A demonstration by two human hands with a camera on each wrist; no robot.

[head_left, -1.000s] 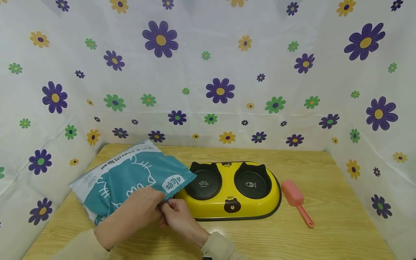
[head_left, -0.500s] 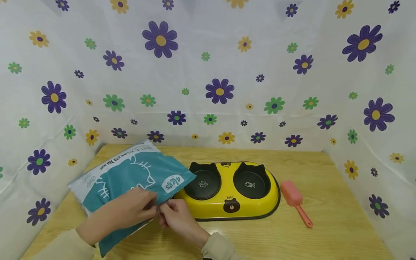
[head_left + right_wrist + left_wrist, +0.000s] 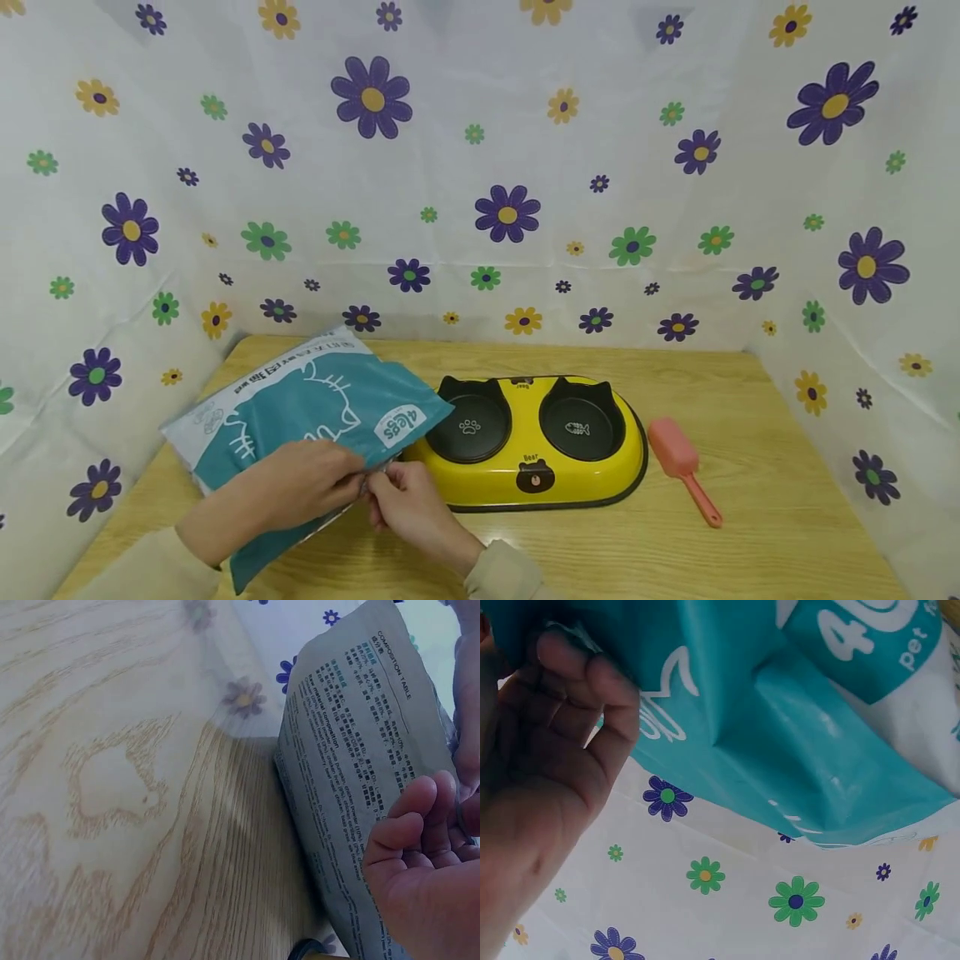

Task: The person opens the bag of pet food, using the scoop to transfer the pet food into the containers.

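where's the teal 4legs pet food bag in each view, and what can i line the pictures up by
Head: the 4legs pet food bag is left of centre, partly behind the left hand.
Left wrist: across most of the upper half, teal side showing.
Right wrist: right of centre, text-covered side showing, partly behind the right hand.
Shared landmark: flower-print cloth.

Left grip and right grip sit close together, fingers curled, forearms angled inward.
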